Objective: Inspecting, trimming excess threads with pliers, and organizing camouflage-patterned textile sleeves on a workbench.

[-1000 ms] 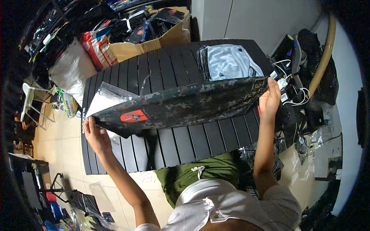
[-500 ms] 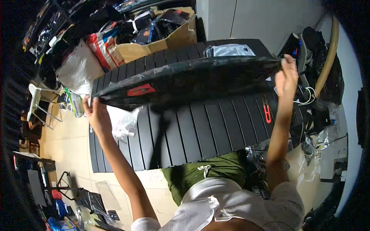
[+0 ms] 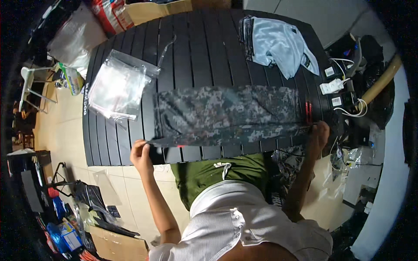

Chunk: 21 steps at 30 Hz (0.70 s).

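A long dark camouflage cloth [image 3: 226, 106] with a pixelated pattern lies stretched across the slatted black table [image 3: 196, 52], near its front edge. My left hand [image 3: 141, 152] pinches the near left corner of it, thumb and fingers pressed together. At the other end my right hand [image 3: 320, 132] grips the near right corner, pulling the near edge taut. A bit of red shows on that edge by the left end. Just beyond the right end lie red thread snips [image 3: 308, 112], partly hidden.
Clear plastic bags [image 3: 119, 89] lie on the table's left. Folded pale blue garments [image 3: 278, 45] are stacked at the back right. Along the right side sit a white power adapter [image 3: 332, 86] and cables. A cardboard box [image 3: 159, 11] stands beyond the far edge.
Both hands have come down and toward me, bringing the cloth from the air onto the table. Its camouflage side now faces up. The view has tilted, showing the plastic bags and blue garments fully.
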{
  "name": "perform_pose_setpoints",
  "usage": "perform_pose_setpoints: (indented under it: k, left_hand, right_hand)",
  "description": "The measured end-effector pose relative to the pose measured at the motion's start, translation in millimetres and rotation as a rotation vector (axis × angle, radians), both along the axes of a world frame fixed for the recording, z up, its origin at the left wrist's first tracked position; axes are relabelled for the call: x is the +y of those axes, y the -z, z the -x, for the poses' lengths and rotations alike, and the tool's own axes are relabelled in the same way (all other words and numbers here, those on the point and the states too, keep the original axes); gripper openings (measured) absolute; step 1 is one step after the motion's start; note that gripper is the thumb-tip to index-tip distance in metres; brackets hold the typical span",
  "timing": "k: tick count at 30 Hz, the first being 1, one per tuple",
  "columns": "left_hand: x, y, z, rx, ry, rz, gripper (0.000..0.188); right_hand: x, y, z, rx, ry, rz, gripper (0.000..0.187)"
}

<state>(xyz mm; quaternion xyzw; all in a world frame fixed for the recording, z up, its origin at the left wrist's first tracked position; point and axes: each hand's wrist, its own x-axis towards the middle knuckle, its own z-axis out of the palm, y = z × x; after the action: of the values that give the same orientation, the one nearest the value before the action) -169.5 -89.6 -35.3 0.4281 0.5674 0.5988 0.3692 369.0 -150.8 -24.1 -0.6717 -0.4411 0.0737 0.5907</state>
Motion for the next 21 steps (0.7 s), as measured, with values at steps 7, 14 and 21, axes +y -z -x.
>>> perform_pose_setpoints:
  k: [7,14,21]
  left_hand:
    - [37.3,-23.3,-32.5,-0.022,-0.031,-0.054,0.009]
    - [101.0,-17.4,-57.9,0.528,-0.09,0.064,0.023]
    - [113.4,-24.8,-53.0,0.523,-0.118,-0.057,0.021]
  right_hand:
    - [45.5,-9.9,21.6,0.089,-0.006,-0.069,0.018]
    - [99.1,-14.4,32.6,-0.122,0.106,0.317,0.021]
    - [104.9,-15.5,24.2,-0.192,0.052,0.208,0.02]
